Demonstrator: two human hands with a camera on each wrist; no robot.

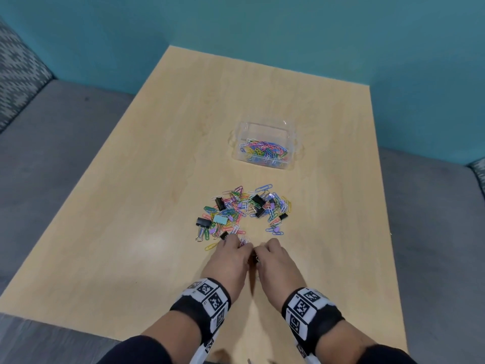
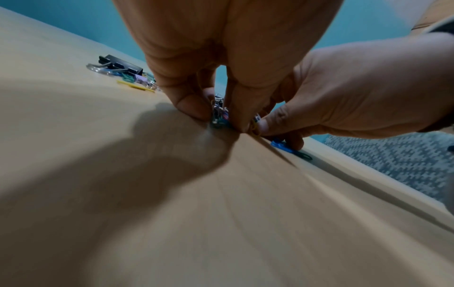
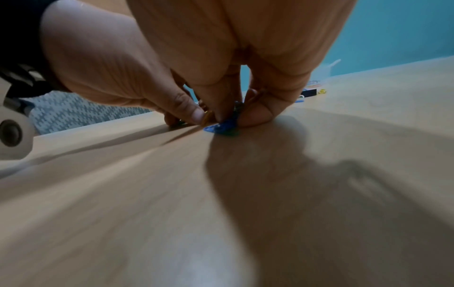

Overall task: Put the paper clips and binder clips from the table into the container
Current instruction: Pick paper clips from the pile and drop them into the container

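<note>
Left hand [image 1: 231, 256]: our grip pinches a small bunch of clips [image 2: 219, 118] on the counter [image 1: 131, 232].
Right hand [image 1: 273, 258]: our grip pinches clips too, just beside the left.
Pile [image 1: 244, 211]: many paper clips and binder clips wait past our hands.
Container [image 1: 265, 148]: farther back, open, with some paper clips inside.
Done: a part, we think; most is left.
In the way: nothing.

Table [image 1: 157, 166]: light wood-grain top, rectangular, with a soft glare patch towards its near left corner. Wall [image 1: 288, 27]: plain teal, just behind the table's far edge. Floor [image 1: 65, 132]: grey, on both sides. Seating [image 1: 15, 74]: grey zigzag-patterned upholstery, beyond the left edge.
</note>
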